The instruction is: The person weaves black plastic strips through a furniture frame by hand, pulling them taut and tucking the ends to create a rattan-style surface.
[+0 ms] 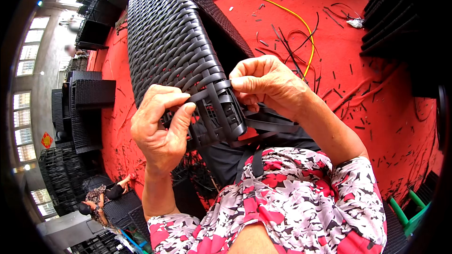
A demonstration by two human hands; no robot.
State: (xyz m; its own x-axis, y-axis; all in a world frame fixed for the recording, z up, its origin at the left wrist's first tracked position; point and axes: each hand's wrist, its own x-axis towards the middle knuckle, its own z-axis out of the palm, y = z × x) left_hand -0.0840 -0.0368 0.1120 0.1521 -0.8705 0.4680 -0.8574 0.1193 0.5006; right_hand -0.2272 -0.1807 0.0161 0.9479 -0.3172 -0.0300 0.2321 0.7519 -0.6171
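Note:
A black wicker furniture piece [165,33] slants from the upper middle toward my lap. Its weave is dense along most of its length and open at the near end, where bars of the frame show through. At that end a flat black weaving strip [202,95] crosses the uprights. My left hand [162,129] pinches the strip between thumb and forefinger at the left edge. On the right corner my right hand [273,83] is closed, thumb against the fingers, where the strip turns round the edge. Its curled fingers partly hide their grip. Loose strip ends [270,126] hang over my lap.
Strip offcuts [292,51] and a yellow cable [294,14] lie on the red floor [339,51]. Stacked dark wicker pieces [87,94] stand left, more [391,19] at right. Another person [101,202] sits at lower left. A green stool [409,211] is at lower right.

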